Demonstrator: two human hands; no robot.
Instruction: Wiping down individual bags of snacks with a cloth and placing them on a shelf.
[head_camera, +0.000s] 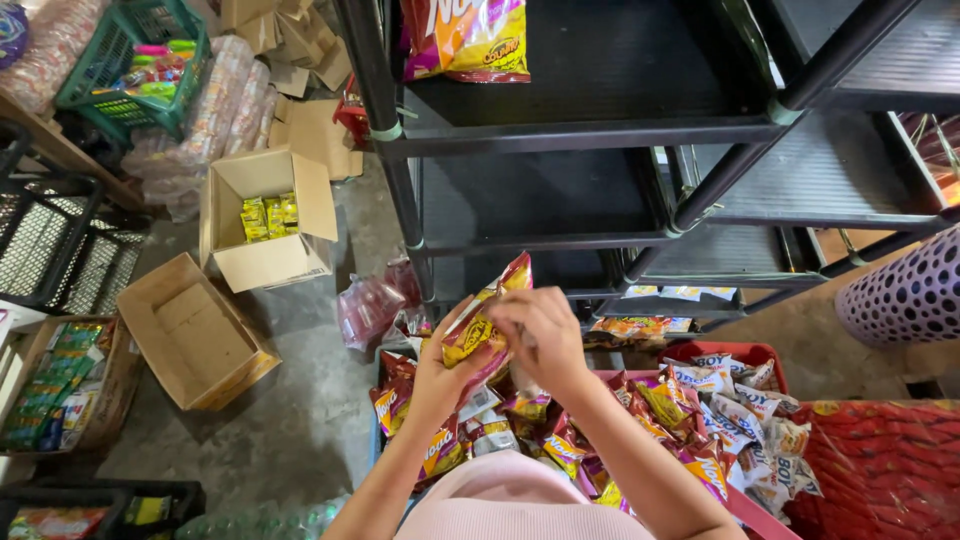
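Head view, big to small: black shelf rack (600, 130) w/ one snack bag up top, red crate (745, 352) heaped w/ packets below. We hold a yellow-red snack packet (478, 330) above the heap, left hand (440, 375) cupping it, right hand (540, 335) pinching its top. Risk: the slick foil could slip from our grip and drop among the packets.

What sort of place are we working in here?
Probably a small shop's stockroom: black shelving holding a snack bag, open cartons on the concrete floor, and a bin of snack packets below both hands.
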